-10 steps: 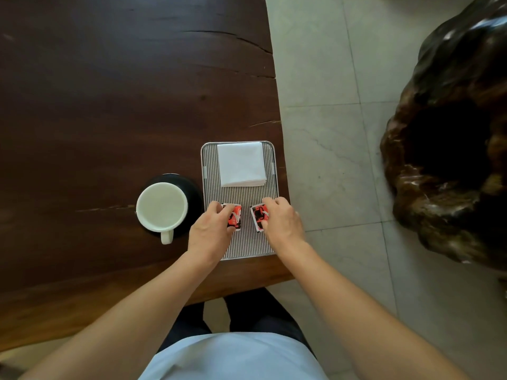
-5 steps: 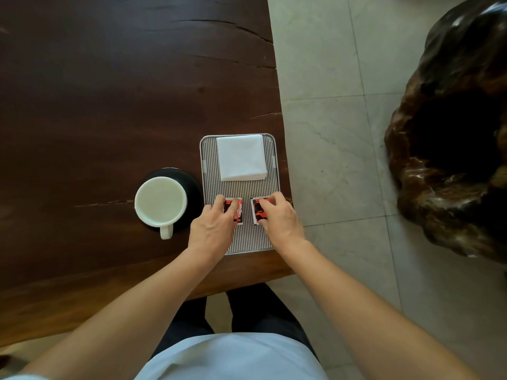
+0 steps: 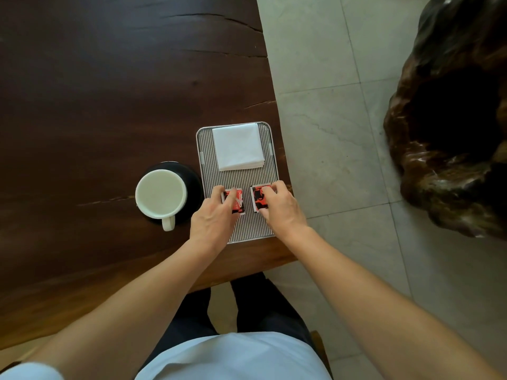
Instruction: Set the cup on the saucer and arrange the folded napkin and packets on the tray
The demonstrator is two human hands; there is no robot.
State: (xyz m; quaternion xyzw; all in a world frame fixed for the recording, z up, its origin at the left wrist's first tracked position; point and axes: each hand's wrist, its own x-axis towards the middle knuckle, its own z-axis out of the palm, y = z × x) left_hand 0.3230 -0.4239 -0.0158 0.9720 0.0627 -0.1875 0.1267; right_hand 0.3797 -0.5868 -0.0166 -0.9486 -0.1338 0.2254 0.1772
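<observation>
A white cup (image 3: pixel 160 194) stands on a dark saucer (image 3: pixel 192 178), handle toward me, left of a ribbed metal tray (image 3: pixel 241 178). A folded white napkin (image 3: pixel 237 146) lies on the tray's far half. Two red-and-black packets lie side by side on the tray's near half. My left hand (image 3: pixel 214 218) has its fingertips on the left packet (image 3: pixel 238 204). My right hand (image 3: pixel 281 208) has its fingers on the right packet (image 3: pixel 259 197). Both packets rest flat on the tray, partly covered by my fingers.
The dark wooden table (image 3: pixel 109 91) ends just right of the tray, with pale floor tiles (image 3: pixel 329 105) beyond. A large dark carved wooden stump (image 3: pixel 452 119) stands on the floor at the right. My legs show below the table's near edge.
Both hands stay on the packets, which have shifted slightly up the tray toward the napkin. The camera view has drifted a little.
</observation>
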